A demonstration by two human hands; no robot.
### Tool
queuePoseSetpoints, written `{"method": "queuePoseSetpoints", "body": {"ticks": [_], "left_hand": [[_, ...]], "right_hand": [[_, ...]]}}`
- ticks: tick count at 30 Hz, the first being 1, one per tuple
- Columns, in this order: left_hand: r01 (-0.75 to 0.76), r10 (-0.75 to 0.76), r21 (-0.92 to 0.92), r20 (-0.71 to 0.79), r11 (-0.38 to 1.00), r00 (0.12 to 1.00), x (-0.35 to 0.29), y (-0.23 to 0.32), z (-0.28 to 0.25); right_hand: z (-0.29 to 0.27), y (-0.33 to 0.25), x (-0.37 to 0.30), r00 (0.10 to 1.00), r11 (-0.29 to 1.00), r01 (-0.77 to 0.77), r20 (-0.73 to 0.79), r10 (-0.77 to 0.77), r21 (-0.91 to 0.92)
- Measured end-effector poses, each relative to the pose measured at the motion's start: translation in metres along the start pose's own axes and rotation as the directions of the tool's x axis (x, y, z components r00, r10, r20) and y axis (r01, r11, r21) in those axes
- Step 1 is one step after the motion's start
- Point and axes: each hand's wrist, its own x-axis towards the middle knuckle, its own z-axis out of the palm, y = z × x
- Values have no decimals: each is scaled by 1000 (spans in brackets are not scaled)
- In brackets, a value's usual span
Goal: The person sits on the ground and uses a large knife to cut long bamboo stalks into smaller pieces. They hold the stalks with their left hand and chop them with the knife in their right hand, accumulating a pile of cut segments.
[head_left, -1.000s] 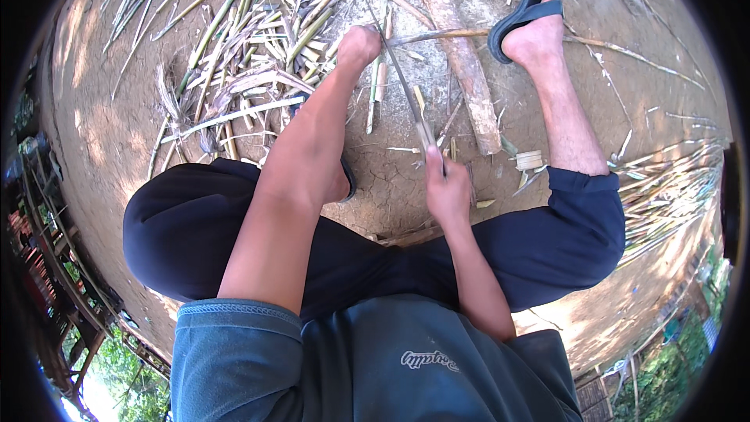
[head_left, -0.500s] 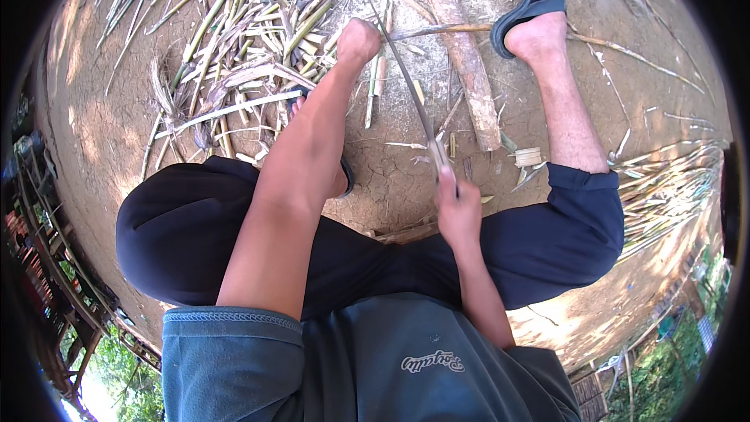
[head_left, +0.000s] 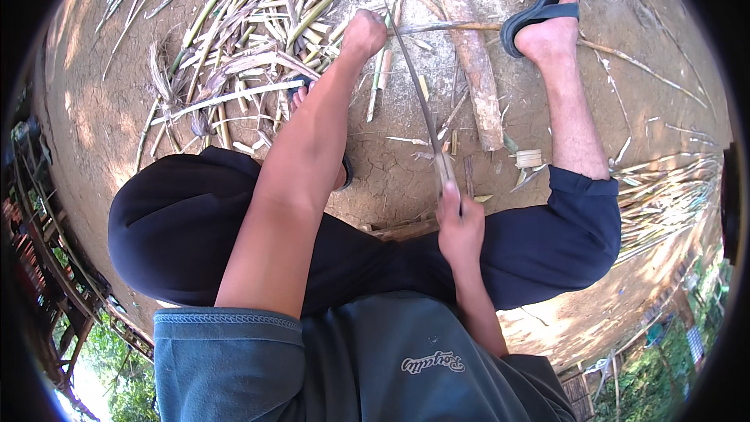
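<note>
My left hand (head_left: 364, 33) is stretched far forward, closed around the far end of a thin bamboo stick (head_left: 449, 27) that runs right toward my sandalled foot (head_left: 547, 19). My right hand (head_left: 459, 228) sits close to my lap, gripping the handle of a long knife (head_left: 418, 101). The blade reaches from that hand up to the stick beside my left hand. I sit low on bare earth, both knees in dark trousers spread apart.
A thick wooden log (head_left: 469, 47) lies on the ground between the knife and my right foot. A heap of split bamboo strips and husks (head_left: 250, 39) covers the ground at the far left. More strips (head_left: 664, 195) lie bundled at right. A wooden structure (head_left: 47, 266) stands at the left rim.
My right hand has drawn back toward my lap with the knife handle. My left hand keeps its hold on the stick and has barely shifted.
</note>
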Motion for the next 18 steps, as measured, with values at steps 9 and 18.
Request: {"method": "queuePoseSetpoints", "body": {"ticks": [9, 18], "left_hand": [[-17, 13, 60, 66, 998, 998, 6, -9, 6], [-27, 26, 70, 19, 997, 999, 3, 0, 2]], "right_hand": [[30, -20, 47, 985, 976, 171, -9, -173, -132], [29, -45, 74, 998, 990, 46, -29, -50, -133]]}}
